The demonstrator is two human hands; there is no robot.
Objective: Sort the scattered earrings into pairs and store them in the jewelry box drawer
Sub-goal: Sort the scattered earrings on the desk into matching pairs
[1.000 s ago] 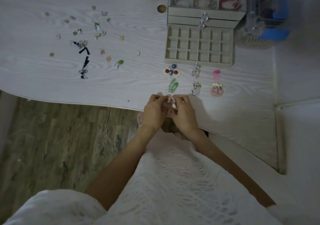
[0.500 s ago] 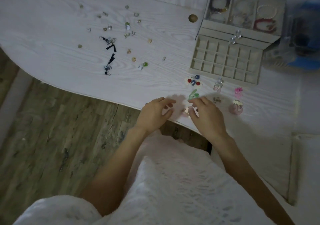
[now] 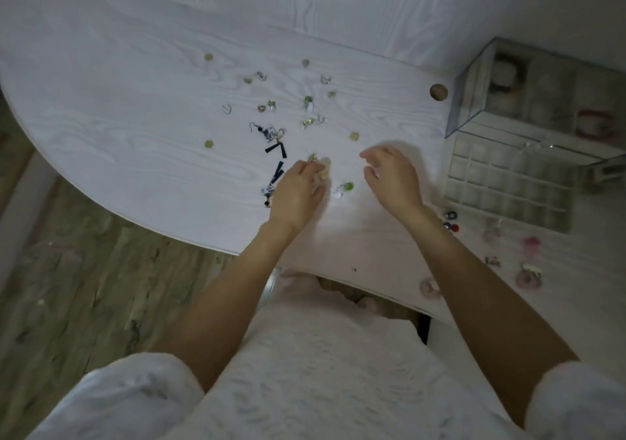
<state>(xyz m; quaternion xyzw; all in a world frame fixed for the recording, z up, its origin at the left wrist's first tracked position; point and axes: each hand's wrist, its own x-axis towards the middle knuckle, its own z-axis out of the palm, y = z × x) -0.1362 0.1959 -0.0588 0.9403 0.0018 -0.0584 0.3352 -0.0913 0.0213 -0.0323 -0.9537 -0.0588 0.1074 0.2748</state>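
Scattered earrings (image 3: pixel 308 102) lie across the white table, among them black tassel ones (image 3: pixel 276 150) and a green bead one (image 3: pixel 346 187). My left hand (image 3: pixel 298 192) reaches into them, its fingertips on a small gold earring (image 3: pixel 324 173); blur hides whether it is gripped. Just to the right, my right hand (image 3: pixel 393 179) hovers with its fingers apart and nothing in it. The jewelry box (image 3: pixel 542 101) stands at the right, its gridded drawer (image 3: pixel 508 189) pulled out with its compartments blurred. Paired earrings lie in front of the drawer: red and blue (image 3: pixel 450 221), pink (image 3: pixel 530 243) and pale round ones (image 3: pixel 528 278).
The table's curved front edge (image 3: pixel 189 239) runs close below my left hand, with wooden floor beyond it. A round hole (image 3: pixel 438 92) sits in the tabletop next to the box. A pink earring pair (image 3: pixel 430 287) lies near the front edge by my right forearm.
Both hands left the table's front edge, where they were together on a pink pair, and moved left into the scattered earrings. The pink pair now lies on the table. The view turned left.
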